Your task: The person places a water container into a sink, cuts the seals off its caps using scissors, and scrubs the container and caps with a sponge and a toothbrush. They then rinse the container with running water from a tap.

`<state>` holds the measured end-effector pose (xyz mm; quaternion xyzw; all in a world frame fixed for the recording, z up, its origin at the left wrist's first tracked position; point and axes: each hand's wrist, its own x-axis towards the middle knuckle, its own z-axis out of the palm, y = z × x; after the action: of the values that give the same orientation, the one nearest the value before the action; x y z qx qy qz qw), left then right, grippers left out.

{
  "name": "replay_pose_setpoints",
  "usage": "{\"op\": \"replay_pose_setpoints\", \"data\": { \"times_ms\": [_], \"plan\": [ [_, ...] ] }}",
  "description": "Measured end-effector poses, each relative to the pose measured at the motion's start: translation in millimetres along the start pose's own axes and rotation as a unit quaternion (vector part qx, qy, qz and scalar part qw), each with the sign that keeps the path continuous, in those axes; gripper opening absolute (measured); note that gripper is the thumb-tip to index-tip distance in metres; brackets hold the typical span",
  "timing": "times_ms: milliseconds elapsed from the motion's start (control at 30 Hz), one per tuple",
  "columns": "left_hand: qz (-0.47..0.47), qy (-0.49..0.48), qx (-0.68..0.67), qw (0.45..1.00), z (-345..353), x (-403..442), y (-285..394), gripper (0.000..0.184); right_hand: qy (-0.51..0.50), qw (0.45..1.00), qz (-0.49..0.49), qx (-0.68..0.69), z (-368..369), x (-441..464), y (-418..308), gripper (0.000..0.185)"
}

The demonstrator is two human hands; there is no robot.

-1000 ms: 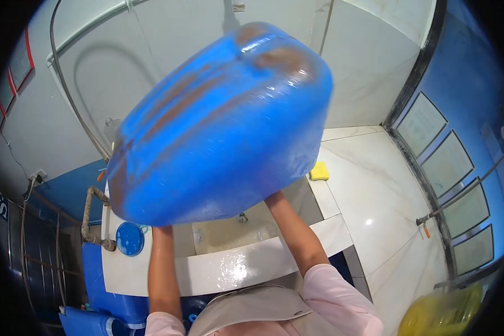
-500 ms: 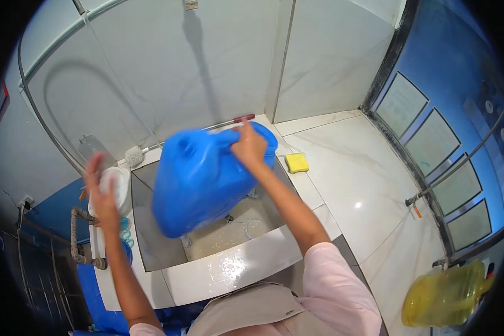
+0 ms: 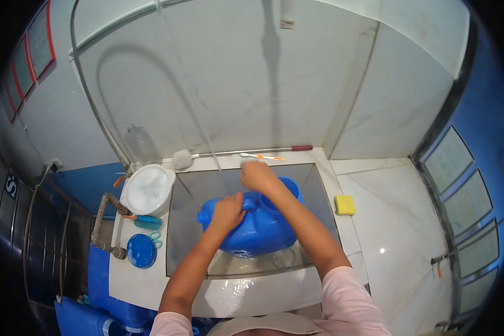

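Observation:
A blue plastic jug [image 3: 257,238] is tilted in the sink [image 3: 187,246], its small capped-looking spout pointing left. My left hand [image 3: 228,213] is wrapped round the jug's handle. Just above and behind the handle, my right hand [image 3: 257,178] is closed with its fingers curled down; a pale blur shows by its knuckles, and what it holds, if anything, is hidden. Beside my right forearm is a round blue rim [image 3: 292,187]; I cannot tell whether it belongs to the jug. A thin stream of water [image 3: 215,151] falls from above behind the jug.
On the back ledge lie a long-handled brush [image 3: 183,159] and an orange-and-white toothbrush [image 3: 271,158]. A white tub [image 3: 149,189], a blue lid [image 3: 141,250] and a teal brush [image 3: 148,222] sit left. A yellow sponge [image 3: 344,205] lies right. Pipes [image 3: 103,224] stick up at the left edge.
The jug has come down lower into the sink. My left hand went from open in the air to the handle, while my right hand let go of it. The view has shifted.

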<state>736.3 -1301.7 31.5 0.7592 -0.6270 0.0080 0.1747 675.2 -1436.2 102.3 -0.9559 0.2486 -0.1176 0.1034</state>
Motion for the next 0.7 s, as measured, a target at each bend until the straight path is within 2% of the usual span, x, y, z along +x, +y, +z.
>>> {"op": "replay_pose_setpoints", "data": {
  "times_ms": [33, 67, 100, 133, 167, 233, 267, 300, 367, 433, 467, 500, 533, 567, 633, 667, 700],
  "plan": [
    [-0.005, 0.034, 0.032, 0.999, 4.2, 7.0, -4.3, 0.034, -0.045, 0.982, 0.033, 0.179, -2.2, 32.7, -4.6, 0.020],
    [-0.012, 0.038, 0.036, 0.999, 10.6, 13.2, -9.1, 0.034, -0.093, 0.929, 0.067, 0.351, -0.3, 58.0, -11.2, 0.019],
    [-0.034, 0.082, 0.049, 0.995, 18.4, 21.7, -15.1, 0.036, -0.094, 0.930, 0.058, 0.350, 11.5, 74.7, -15.9, 0.019],
    [-0.053, 0.126, 0.063, 0.989, 26.4, 31.7, -24.6, 0.038, -0.134, 0.879, 0.109, 0.444, 24.6, 93.1, -17.3, 0.017],
    [-0.057, 0.130, 0.066, 0.988, 38.8, 41.3, -40.4, 0.038, -0.173, 0.814, 0.160, 0.531, 38.5, 110.3, -16.7, 0.016],
    [-0.025, 0.210, 0.027, 0.977, 56.2, 54.6, -69.6, 0.044, -0.194, 0.836, 0.146, 0.492, 56.0, 128.4, -15.5, 0.015],
    [-0.030, 0.211, 0.029, 0.977, 59.6, 58.4, -81.3, 0.044, -0.208, 0.859, 0.137, 0.447, 57.9, 130.8, -13.8, 0.015],
    [-0.022, 0.182, 0.023, 0.983, 56.7, 62.7, -91.5, 0.043, -0.224, 0.879, 0.127, 0.402, 60.6, 132.0, -13.8, 0.015],
    [-0.029, 0.149, 0.014, 0.988, 56.2, 66.0, -108.8, 0.043, -0.228, 0.871, 0.135, 0.413, 60.8, 128.3, -17.9, 0.013],
    [-0.005, 0.069, -0.007, 0.998, 48.7, 71.0, -119.4, 0.037, -0.228, 0.864, 0.146, 0.425, 53.1, 123.8, -19.0, 0.012],
    [-0.017, 0.109, -0.030, 0.993, 43.1, 68.5, -116.0, 0.036, -0.215, 0.882, 0.136, 0.395, 47.1, 123.4, -20.4, 0.010],
    [-0.028, 0.109, -0.026, 0.993, 31.0, 68.5, -111.0, 0.036, -0.202, 0.900, 0.122, 0.366, 42.7, 126.7, -20.5, 0.009],
    [-0.030, 0.024, -0.033, 0.999, 20.0, 66.4, -108.9, 0.040, -0.144, 0.965, -0.164, 0.146, 47.7, 136.9, -8.9, 0.009],
    [-0.040, -0.064, -0.045, 0.996, 10.8, 55.6, -105.5, 0.044, -0.060, 0.895, -0.434, -0.082, 59.5, 142.6, 2.8, 0.009],
    [-0.019, -0.143, -0.055, 0.988, -13.4, 37.4, -86.8, 0.039, -0.067, 0.916, -0.394, -0.046, 69.1, 141.8, 5.8, 0.011],
    [-0.015, -0.151, -0.060, 0.987, -13.6, 25.0, -83.0, 0.037, -0.145, 0.952, -0.131, 0.236, 70.1, 134.8, -7.3, 0.012],
    [-0.007, -0.159, -0.065, 0.985, -12.0, 9.7, -81.8, 0.034, -0.209, 0.843, 0.159, 0.470, 71.8, 125.4, -22.1, 0.014]
  ]
}}
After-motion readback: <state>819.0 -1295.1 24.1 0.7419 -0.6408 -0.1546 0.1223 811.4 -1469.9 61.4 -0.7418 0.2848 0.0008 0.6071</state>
